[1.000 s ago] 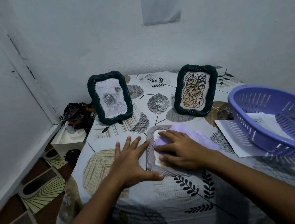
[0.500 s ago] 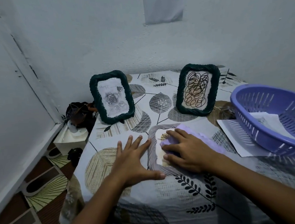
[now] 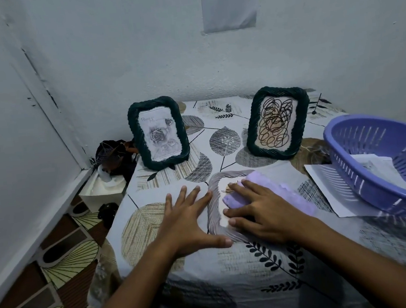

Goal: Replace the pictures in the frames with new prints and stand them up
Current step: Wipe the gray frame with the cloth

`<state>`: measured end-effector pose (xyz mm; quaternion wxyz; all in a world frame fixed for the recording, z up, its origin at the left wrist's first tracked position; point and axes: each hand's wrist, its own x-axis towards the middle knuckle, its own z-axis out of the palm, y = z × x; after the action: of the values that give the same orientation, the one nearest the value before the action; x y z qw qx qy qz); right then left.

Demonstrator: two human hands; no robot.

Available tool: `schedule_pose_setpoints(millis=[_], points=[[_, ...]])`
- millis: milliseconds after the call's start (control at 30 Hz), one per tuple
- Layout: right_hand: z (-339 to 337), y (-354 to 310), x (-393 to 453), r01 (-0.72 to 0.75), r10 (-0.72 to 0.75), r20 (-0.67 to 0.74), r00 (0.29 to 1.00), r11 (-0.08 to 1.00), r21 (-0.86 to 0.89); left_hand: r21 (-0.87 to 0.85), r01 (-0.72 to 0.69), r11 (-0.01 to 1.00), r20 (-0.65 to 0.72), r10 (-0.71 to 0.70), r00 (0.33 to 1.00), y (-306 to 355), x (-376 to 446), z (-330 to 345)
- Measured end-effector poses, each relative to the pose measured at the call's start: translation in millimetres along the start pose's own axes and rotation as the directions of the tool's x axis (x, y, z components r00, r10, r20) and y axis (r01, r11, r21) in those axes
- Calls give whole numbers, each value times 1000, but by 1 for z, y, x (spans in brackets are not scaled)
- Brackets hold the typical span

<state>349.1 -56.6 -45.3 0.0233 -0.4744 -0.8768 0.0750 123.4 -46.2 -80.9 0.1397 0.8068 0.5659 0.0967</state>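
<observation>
A grey rope-edged frame (image 3: 213,211) lies flat on the table near the front. My right hand (image 3: 257,208) presses a lilac cloth (image 3: 283,193) onto its glass, fingers spread over the cloth. My left hand (image 3: 190,218) lies flat on the tablecloth beside the frame, thumb touching its lower left rim. Two dark green frames stand upright at the back: the left frame (image 3: 158,133) shows a grey rose print, the right frame (image 3: 278,122) shows a scribble of loops.
A lilac plastic basket (image 3: 377,164) with papers inside sits at the right, on a white sheet (image 3: 328,187). The leaf-patterned tablecloth (image 3: 223,142) covers the table. Left of the table on the floor stand a tissue box (image 3: 102,188) and a dark bag (image 3: 112,153). Walls close behind and left.
My right hand with the cloth has shifted slightly over the flat frame's glass. My left hand stays in place beside the frame.
</observation>
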Motion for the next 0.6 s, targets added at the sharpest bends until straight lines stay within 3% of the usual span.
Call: schedule_pose_setpoints(millis=[200,333,600], points=[[-1,-3,1,-23,23,-3,1000,999,43,7,0,1000,0,0,1000,-1,0,0],[-1,0,2,-85,95,-110,989,992,91,8,-3,1000,4,3,1000,0,0,0],[3,-2,7,-99,100,-26,995,994,56,6,-3,1000,3,3,1000,0,0,0]])
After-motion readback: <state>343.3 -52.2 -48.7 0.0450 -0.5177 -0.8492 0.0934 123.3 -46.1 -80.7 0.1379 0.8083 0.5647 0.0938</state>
